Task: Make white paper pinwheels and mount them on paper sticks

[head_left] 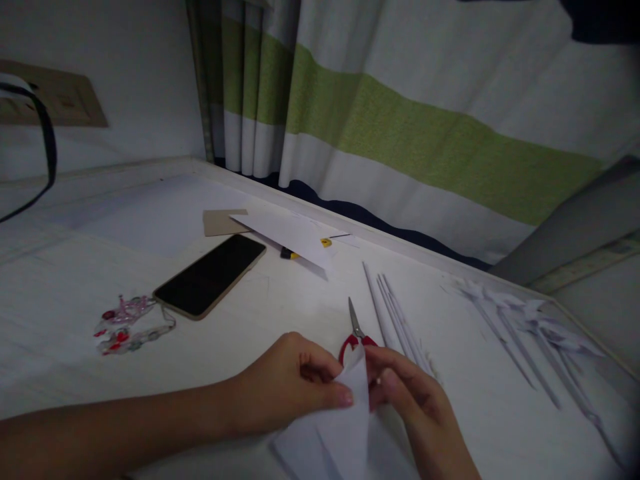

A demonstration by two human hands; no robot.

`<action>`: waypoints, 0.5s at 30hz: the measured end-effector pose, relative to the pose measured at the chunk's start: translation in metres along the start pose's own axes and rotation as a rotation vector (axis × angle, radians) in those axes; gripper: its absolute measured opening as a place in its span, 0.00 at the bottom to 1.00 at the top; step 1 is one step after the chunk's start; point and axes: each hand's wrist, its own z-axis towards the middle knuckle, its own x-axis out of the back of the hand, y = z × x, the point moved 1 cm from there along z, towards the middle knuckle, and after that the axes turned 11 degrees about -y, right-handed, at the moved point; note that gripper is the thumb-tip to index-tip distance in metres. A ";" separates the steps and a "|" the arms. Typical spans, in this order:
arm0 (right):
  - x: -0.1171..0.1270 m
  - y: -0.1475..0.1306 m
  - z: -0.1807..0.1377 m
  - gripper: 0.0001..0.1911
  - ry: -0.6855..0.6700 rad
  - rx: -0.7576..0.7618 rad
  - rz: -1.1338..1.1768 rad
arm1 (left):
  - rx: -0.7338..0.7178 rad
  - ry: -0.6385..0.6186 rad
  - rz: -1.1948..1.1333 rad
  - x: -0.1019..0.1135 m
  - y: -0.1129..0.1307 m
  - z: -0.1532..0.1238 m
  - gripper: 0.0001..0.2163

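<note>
My left hand point(300, 387) pinches a folded white paper point(345, 427) between thumb and fingers, near its upper corner. My right hand point(415, 393) is at the paper's right edge, its curled fingers against and partly behind the sheet. The right thumb stands a little off the paper. Just beyond the hands lies a pair of scissors point(356, 327) with red handles, the blades pointing away; the paper and fingers hide part of the handles.
Rolled paper sticks point(397, 313) lie right of the scissors; paper flowers on stems point(525, 327) lie farther right. A phone point(210, 277) with a beaded strap point(125, 327) rests left. Behind are a yellow-black cutter point(295, 255), a white sheet point(287, 233) and brown card point(220, 223).
</note>
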 end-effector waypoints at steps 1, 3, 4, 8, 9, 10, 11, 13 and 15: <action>0.000 -0.001 -0.001 0.11 0.008 -0.015 -0.011 | 0.014 -0.029 0.020 -0.002 -0.001 -0.001 0.08; -0.001 -0.002 -0.002 0.08 -0.002 -0.049 0.012 | 0.023 -0.057 0.050 -0.004 -0.002 -0.002 0.10; -0.002 -0.002 -0.002 0.06 -0.019 -0.059 0.034 | 0.027 -0.069 0.062 -0.005 -0.002 -0.003 0.11; -0.003 -0.003 0.000 0.02 -0.056 -0.090 0.089 | 0.046 -0.083 0.085 -0.006 0.000 -0.003 0.13; -0.003 -0.003 0.000 0.02 -0.038 -0.096 0.096 | 0.044 -0.078 0.092 -0.006 0.001 -0.002 0.13; -0.003 -0.004 0.000 0.02 -0.018 -0.105 0.102 | 0.041 -0.073 0.097 -0.006 0.001 -0.002 0.13; -0.002 -0.005 0.001 0.03 -0.004 -0.117 0.107 | 0.041 -0.074 0.099 -0.006 0.001 -0.002 0.13; -0.001 -0.005 0.001 0.04 0.003 -0.143 0.109 | 0.045 -0.076 0.092 -0.006 0.001 -0.002 0.13; 0.000 -0.004 0.001 0.04 0.004 -0.156 0.110 | 0.043 -0.065 0.071 -0.005 -0.001 -0.001 0.11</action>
